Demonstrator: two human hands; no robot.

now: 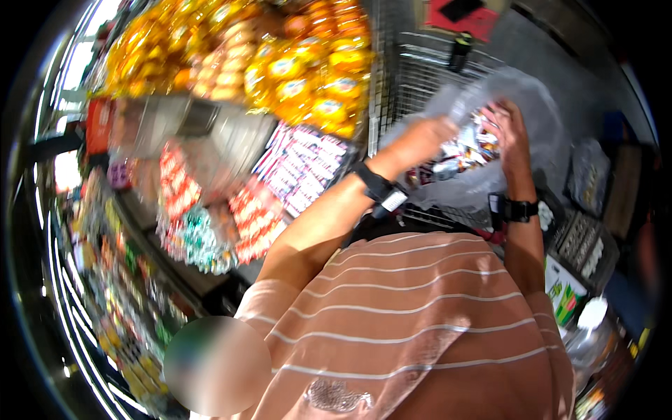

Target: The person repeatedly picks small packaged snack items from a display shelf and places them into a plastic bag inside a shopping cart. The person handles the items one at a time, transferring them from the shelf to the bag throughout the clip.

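Observation:
A large clear plastic bag lies open over a wire shopping cart, with many small wrapped items inside. My left hand is blurred at the bag's left side, near its raised edge; whether it grips the plastic cannot be told. Over the right part of the wrapped items is my right hand, its fingers spread and bent, with nothing clearly held. Both wrists wear black bands.
Yellow-wrapped packs are piled at the upper left. Below them stand a display of small striped packets and clear bins with bagged sweets. A dark bottle stands at the cart's far side. Egg trays sit at the right.

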